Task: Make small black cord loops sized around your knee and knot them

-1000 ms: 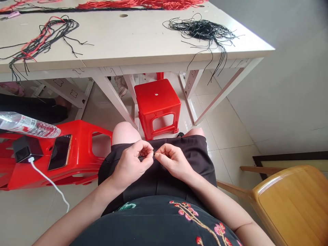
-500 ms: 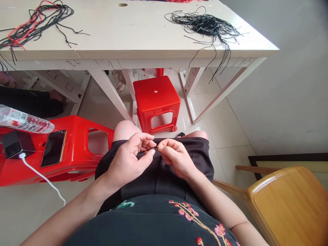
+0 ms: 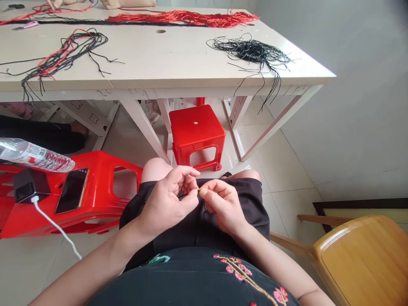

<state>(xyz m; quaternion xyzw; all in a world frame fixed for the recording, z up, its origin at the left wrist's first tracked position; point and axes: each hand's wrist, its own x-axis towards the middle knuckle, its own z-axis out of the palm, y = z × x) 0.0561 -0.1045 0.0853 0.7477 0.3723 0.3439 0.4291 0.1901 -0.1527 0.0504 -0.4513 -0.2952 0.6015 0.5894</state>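
Note:
Over my lap, my left hand and my right hand meet fingertip to fingertip. Both pinch a thin black cord, mostly hidden by the fingers and hard to pick out against the black skirt. The left thumb presses toward curled fingers, with the index finger arched above. My right thumb and forefinger are closed at the point where the hands meet. On the table ahead lie a tangled bundle of black cords at the right and a black and red cord bundle at the left.
A long red cord bundle lies farther back, near another person's arm. One red stool stands under the table. At left, another red stool holds a bottle, phone and black charger. A wooden chair is at right.
The view has tilted up, showing more of the table's far side. My left thumb has moved in against the right fingertips, and less of the cord shows between the hands.

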